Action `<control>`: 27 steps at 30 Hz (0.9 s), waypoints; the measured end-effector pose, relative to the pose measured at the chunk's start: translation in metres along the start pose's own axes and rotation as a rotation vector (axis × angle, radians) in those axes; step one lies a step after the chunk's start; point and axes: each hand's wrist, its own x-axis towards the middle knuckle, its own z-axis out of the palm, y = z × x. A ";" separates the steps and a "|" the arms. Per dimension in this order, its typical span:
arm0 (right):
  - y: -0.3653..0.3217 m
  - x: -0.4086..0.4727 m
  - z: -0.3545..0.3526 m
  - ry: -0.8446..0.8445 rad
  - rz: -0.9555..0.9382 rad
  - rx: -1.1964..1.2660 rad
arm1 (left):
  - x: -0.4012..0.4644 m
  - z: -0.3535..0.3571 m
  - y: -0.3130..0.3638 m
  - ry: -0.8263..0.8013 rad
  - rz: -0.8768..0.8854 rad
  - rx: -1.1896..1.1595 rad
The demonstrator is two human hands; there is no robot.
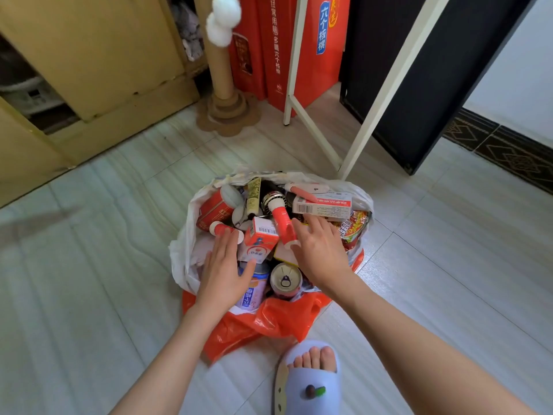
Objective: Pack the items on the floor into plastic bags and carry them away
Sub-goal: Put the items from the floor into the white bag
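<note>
A white plastic bag (182,253) stands open on the floor tiles, full of several items: a red-and-white carton (260,239), a red can (214,211), a drinks can (285,280), a white medicine box (321,206), a red snack packet (354,227) and a pink bottle (281,224). An orange plastic bag (260,324) lies under its near side. My left hand (223,271) hovers flat over the left part of the contents, fingers straight. My right hand (318,253) is spread over the right part, fingertips near the pink bottle. Neither hand grips anything.
A cardboard scratching post (223,94) and red gift bags (317,52) stand beyond the bag. A white metal frame leg (371,124) comes down just behind it. A cardboard box (98,73) is at left. My slippered foot (311,378) is near the orange bag.
</note>
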 end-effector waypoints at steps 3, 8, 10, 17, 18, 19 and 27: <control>0.010 -0.019 -0.011 0.068 0.002 0.062 | -0.011 -0.003 0.028 0.019 0.191 0.102; 0.054 -0.077 -0.046 0.218 0.104 0.120 | -0.016 -0.003 0.097 -0.002 0.459 0.185; 0.082 -0.108 -0.064 0.272 0.186 0.102 | -0.015 -0.003 0.136 -0.033 0.569 0.218; 0.199 -0.255 -0.112 0.445 0.578 0.082 | -0.036 0.027 0.286 -0.097 1.026 0.388; 0.214 -0.280 -0.111 0.457 0.640 0.077 | -0.043 0.037 0.304 -0.117 1.090 0.410; 0.227 -0.305 -0.108 0.467 0.699 0.072 | -0.052 0.049 0.320 -0.140 1.157 0.438; 0.278 -0.462 -0.030 0.396 1.145 0.283 | -0.150 0.187 0.391 -0.281 1.498 0.516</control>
